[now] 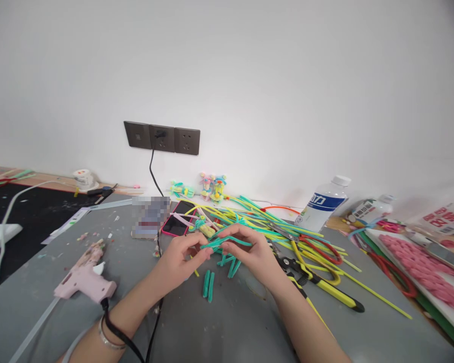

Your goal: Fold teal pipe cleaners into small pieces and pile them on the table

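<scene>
Between my two hands is a small bundle of teal pipe cleaners [216,244], near the middle of the grey table. My left hand [183,254] pinches its left end between thumb and fingers. On the other side, my right hand [247,249] grips the strands with thumb and forefinger; some stick out across that palm. Short teal pipe cleaner pieces [208,286] lie on the table below the hands, two of them side by side. Just behind the fingers sits a small yellow and teal pipe cleaner figure [205,227], partly covered.
A pink glue gun [85,277] with a black cord lies at left. Pliers [318,287], scissors [283,231] and long yellow and green pipe cleaners [348,280] spread to the right. A bottle [323,204] stands behind them. Finished figures [213,187] rest against the wall, near a phone [177,219].
</scene>
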Demonstrator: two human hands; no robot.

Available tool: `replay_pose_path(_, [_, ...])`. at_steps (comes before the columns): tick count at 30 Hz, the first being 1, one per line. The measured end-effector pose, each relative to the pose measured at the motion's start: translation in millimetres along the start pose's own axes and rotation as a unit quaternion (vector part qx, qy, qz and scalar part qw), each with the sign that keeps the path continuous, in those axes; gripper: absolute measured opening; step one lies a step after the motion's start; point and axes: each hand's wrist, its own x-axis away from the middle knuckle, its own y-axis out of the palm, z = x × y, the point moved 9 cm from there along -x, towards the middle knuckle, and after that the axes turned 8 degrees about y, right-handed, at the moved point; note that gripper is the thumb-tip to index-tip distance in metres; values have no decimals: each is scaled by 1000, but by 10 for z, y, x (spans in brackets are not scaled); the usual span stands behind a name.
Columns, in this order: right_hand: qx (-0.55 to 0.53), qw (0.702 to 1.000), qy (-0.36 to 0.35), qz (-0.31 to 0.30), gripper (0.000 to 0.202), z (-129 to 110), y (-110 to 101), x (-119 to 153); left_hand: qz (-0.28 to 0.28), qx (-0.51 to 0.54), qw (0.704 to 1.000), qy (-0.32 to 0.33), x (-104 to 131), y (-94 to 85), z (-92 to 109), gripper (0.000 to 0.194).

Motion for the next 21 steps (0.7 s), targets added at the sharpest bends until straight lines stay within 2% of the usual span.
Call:
replay_pose_path(5, [-44,997,41,-55,30,57,95,-1,-40,-2,999,-6,10,78,49,25])
replay_pose_path(9, [-45,993,35,-100,28,80,211,16,-58,6,998,-9,26,106,45,28])
replay_pose_path(14, [-90,987,45,-126,26,117,270,29,-83,49,995,-30,60,175,-25,37])
replay_pose_path(17, [-119,981,52,-144,27,71,297,43,-96,101,989,-54,86,212,-58,39])
replay_pose_path(21, [-122,978,61,-156,25,23,314,60,-104,111,987,-52,81,220,-33,37])
